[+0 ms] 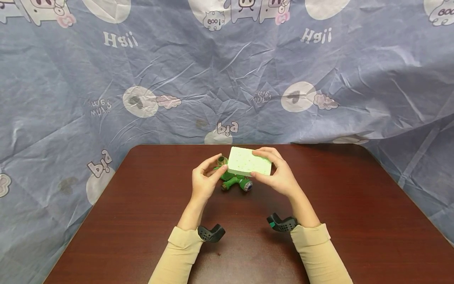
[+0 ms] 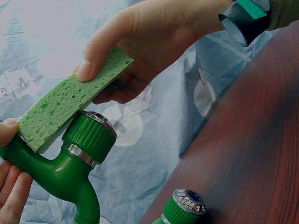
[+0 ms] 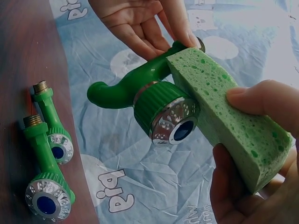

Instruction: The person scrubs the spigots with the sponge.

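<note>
My left hand [image 1: 203, 183] pinches a green plastic faucet [image 3: 140, 79] near its threaded inlet, holding it raised above the table. The faucet's ribbed knob has a silvery cap with a dark blue centre, well seen in the right wrist view. A pale green porous sponge [image 1: 244, 161] is gripped by my right hand [image 1: 283, 177], thumb on one face and fingers on the other. In the left wrist view the sponge lies along the faucet, over its inlet end and beside the knob. The sponge hides most of the held faucet in the head view.
Two more green faucets, one nearer [image 3: 41, 154] and one farther [image 3: 49, 107], lie on the dark reddish-brown table [image 1: 149, 213]. A blue printed cloth [image 1: 198, 79] hangs behind the table. Black bands [image 1: 213, 233] sit on both wrists.
</note>
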A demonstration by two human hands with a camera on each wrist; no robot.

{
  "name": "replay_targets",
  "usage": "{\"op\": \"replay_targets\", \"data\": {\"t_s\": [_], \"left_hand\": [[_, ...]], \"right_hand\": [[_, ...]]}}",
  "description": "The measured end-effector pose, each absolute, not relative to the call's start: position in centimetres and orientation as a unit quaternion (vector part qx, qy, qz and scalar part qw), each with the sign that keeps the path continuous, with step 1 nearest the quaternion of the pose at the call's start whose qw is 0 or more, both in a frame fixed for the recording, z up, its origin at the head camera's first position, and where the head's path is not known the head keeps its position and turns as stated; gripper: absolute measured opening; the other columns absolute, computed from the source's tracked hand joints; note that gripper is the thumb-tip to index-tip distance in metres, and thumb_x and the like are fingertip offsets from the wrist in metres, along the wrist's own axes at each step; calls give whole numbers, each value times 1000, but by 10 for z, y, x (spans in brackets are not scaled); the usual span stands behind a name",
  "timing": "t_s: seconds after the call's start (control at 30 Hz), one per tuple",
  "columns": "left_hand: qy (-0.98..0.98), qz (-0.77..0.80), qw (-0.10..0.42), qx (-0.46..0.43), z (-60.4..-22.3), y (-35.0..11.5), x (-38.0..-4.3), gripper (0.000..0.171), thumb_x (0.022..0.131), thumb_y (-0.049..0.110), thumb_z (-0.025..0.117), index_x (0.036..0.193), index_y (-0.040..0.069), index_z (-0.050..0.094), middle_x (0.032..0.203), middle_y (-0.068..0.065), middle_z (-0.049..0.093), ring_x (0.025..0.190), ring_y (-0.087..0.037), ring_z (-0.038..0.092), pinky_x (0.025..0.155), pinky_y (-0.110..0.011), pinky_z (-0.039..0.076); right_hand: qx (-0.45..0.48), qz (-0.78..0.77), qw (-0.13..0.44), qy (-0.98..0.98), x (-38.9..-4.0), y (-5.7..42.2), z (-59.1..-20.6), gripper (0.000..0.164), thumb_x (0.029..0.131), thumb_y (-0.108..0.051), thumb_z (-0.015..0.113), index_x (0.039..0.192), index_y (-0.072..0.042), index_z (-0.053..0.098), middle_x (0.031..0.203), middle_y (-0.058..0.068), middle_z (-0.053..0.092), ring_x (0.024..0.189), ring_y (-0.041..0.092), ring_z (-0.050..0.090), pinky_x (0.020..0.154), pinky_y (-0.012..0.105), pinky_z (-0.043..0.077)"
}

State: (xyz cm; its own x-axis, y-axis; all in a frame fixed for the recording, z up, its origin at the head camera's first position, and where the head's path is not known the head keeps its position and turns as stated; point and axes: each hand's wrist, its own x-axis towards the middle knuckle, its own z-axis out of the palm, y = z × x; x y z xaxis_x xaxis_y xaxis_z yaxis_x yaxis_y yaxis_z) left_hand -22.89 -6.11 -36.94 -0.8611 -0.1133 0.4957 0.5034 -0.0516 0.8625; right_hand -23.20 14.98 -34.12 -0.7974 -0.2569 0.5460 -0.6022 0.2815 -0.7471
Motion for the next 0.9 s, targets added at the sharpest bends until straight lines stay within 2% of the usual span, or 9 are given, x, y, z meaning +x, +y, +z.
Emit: {"op": "replay_targets", "data": {"t_s": [0.1, 0.33, 0.47, 0.63, 0.9], "left_hand": [[-644, -716, 221, -156, -371, -60, -229, 33, 78, -10, 70, 110, -13, 62, 97, -29, 62, 84, -14, 62, 76, -38, 56], [-613, -743, 215, -159, -373, -57, -230, 31, 76, -14, 69, 103, -16, 56, 91, -24, 61, 83, -13, 61, 69, -23, 55], [-623, -735, 215, -159, -373, -57, -230, 33, 76, -13, 70, 107, -15, 58, 93, -21, 61, 85, -12, 60, 71, -24, 55], [-633, -721, 222, -172, -374, -55, -229, 32, 75, -12, 72, 105, -16, 61, 95, -25, 56, 85, -10, 61, 74, -26, 56], [-623, -729, 240, -150, -375, -53, -229, 32, 74, -11, 73, 103, -16, 62, 94, -26, 57, 82, -9, 61, 71, -25, 56]], "right_hand": [[262, 525, 175, -790, -232, 150, -340, 51, 70, 7, 77, 118, 7, 60, 121, 22, 49, 112, 28, 44, 84, 20, 37], [222, 535, 204, -789, -230, 150, -338, 52, 72, 4, 77, 121, 6, 58, 124, 21, 48, 111, 26, 44, 80, 22, 38], [226, 532, 213, -788, -228, 147, -337, 54, 71, 4, 78, 121, 6, 58, 123, 21, 48, 111, 26, 44, 79, 21, 38], [241, 532, 205, -786, -227, 142, -337, 55, 71, 5, 78, 122, 6, 58, 123, 21, 47, 108, 26, 45, 76, 19, 39], [252, 525, 198, -788, -227, 144, -337, 54, 71, 4, 78, 121, 5, 58, 123, 21, 47, 109, 25, 45, 75, 19, 40]]}}
